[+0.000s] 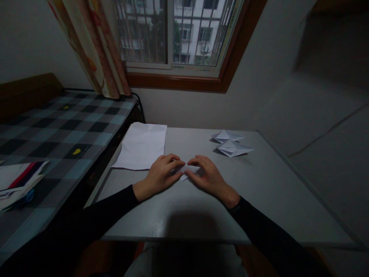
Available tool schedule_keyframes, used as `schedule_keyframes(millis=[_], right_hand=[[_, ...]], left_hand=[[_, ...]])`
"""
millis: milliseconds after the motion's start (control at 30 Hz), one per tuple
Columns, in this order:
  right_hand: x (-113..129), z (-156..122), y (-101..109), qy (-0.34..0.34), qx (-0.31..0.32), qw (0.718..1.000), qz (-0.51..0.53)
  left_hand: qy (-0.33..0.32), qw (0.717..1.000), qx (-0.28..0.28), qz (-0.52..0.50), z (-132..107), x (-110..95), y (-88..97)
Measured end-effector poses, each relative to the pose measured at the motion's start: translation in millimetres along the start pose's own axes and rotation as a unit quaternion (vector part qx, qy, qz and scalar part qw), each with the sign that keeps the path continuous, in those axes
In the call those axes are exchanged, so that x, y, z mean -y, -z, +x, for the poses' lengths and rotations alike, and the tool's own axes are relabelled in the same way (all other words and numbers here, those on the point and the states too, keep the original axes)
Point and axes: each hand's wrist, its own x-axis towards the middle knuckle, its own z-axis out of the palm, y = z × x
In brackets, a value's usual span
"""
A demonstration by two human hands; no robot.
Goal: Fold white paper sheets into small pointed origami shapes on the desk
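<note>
From the head camera, one small piece of folded paper [192,169] lies between the two hands over the middle of the table [276,192], nearer its far edge than its near one. It is white and pointed, with a slanting flap towards the near edge; the fingers hide much of it, so its full outline cannot be told.

The left hand [164,171] has thumb and fingers curved around its left end, parted only slightly, keeping hold of it. The right hand [209,175] grips the other end likewise, thumb below, fingers above.

Two finished-looking paper shapes [234,148], pale, creased and sharp-tipped, sit close together by the far edge, towards the far right corner. White paper [144,146] lies at the far left corner, its left side along the left edge; whether it is one sheet or several cannot be told.
</note>
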Motion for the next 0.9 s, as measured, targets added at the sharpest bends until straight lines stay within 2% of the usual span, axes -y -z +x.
schedule_keyframes(millis=[167,367,567,900], right_hand=[[1.3,-0.4,0.5,-0.005,0.023,1.000,0.019],[7.0,0.5,3.2,-0.035,0.047,0.997,0.048],[4.1,-0.6,2.0,-0.023,0.039,0.998,0.049],[-0.6,-1.5,-0.7,-0.013,0.027,0.998,0.051]], left_hand=[[-0.012,0.999,0.011,-0.040,0.1,-0.5,0.2],[0.012,0.995,0.040,-0.092,1.1,-2.8,1.0],[0.024,0.993,0.020,-0.111,2.2,-5.6,-1.2],[0.026,0.991,0.022,-0.132,2.0,-4.6,-3.1]])
